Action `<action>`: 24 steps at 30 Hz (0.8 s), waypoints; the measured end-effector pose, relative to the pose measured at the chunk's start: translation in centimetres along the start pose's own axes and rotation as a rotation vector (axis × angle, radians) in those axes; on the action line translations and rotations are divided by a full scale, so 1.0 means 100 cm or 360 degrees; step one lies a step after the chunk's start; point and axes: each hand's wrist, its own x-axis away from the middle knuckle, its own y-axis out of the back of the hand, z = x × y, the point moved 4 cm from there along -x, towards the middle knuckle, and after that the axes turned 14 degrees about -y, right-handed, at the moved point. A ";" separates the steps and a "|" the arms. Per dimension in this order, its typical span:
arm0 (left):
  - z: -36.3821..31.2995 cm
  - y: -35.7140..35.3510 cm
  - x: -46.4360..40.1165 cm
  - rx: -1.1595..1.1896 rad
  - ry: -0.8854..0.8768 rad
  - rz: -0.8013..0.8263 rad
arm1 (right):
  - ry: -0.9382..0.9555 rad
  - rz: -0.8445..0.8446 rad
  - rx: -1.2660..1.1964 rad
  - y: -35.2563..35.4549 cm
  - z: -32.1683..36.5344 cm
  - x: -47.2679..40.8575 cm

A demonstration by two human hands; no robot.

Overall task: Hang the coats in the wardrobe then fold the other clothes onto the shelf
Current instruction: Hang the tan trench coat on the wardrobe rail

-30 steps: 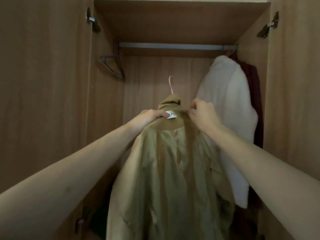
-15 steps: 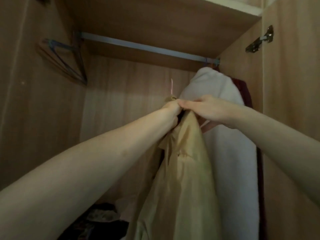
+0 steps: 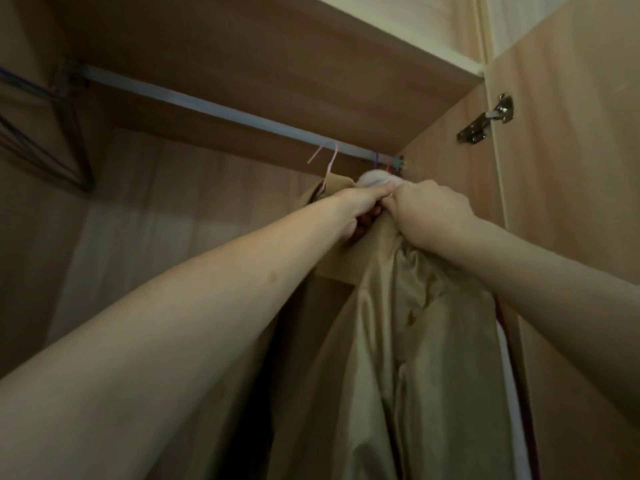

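A tan coat (image 3: 398, 341) with a shiny lining hangs from a pink hanger (image 3: 329, 164), raised high inside the wardrobe. The hanger's hook sits just below the metal rail (image 3: 207, 107), at its right end; whether it rests on the rail I cannot tell. My left hand (image 3: 360, 206) grips the coat's collar from the left. My right hand (image 3: 429, 216) grips the collar from the right, touching the left hand. A white coat (image 3: 375, 176) peeks out behind my hands, mostly hidden.
Empty dark hangers (image 3: 45, 140) hang at the rail's far left. The wardrobe's top panel (image 3: 242, 57) is close above the rail. The open right door (image 3: 571, 168) carries a metal hinge (image 3: 485, 123). A dark red garment edge (image 3: 509, 327) shows by the right wall.
Both hands have lifted the tan coat higher and to the right, bringing the pink hook up to the rail. The coat now covers most of the white coat.
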 end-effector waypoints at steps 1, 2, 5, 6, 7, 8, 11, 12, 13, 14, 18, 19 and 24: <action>0.003 0.001 -0.004 -0.0055 -0.0007 -0.0006 | 0.0000 -0.0100 -0.0008 -0.002 -0.001 -0.003; 0.005 0.003 -0.011 -0.0110 -0.0044 -0.0019 | -0.0020 -0.0164 -0.0010 -0.005 -0.001 -0.008; 0.000 0.019 -0.025 -0.0292 -0.0182 -0.0057 | -0.0084 -0.0286 0.0027 -0.008 0.004 -0.030; -0.003 0.030 -0.030 -0.0456 -0.0285 -0.0131 | -0.0115 -0.0298 0.0039 -0.010 0.004 -0.040; -0.006 0.045 -0.034 -0.0662 -0.0418 -0.0271 | -0.0152 -0.0297 0.0036 -0.012 0.003 -0.048; -0.005 0.062 -0.038 -0.0883 -0.0559 -0.0445 | -0.0186 -0.0291 0.0027 -0.015 0.000 -0.056; 0.020 0.100 -0.037 -0.1298 -0.0752 -0.0735 | -0.0221 -0.0354 0.0001 -0.022 -0.010 -0.075; 0.035 0.104 -0.037 -0.1325 -0.0713 -0.0705 | -0.0230 -0.0381 -0.0015 -0.024 -0.014 -0.080; 0.053 0.105 -0.040 -0.1323 -0.0639 -0.0658 | -0.0247 -0.0401 -0.0029 -0.025 -0.017 -0.084; 0.071 0.103 -0.043 -0.1328 -0.0560 -0.0633 | -0.0270 -0.0418 -0.0036 -0.027 -0.020 -0.087; 0.127 0.097 -0.073 -0.1092 -0.0229 -0.0642 | -0.0315 -0.0482 -0.0044 -0.034 -0.025 -0.097; 0.136 0.094 -0.083 -0.0882 -0.0199 -0.0571 | -0.0301 -0.0486 -0.0031 -0.036 -0.026 -0.098; 0.148 0.075 -0.121 -0.0393 -0.0216 -0.0455 | -0.0294 -0.0462 0.0104 -0.051 -0.027 -0.115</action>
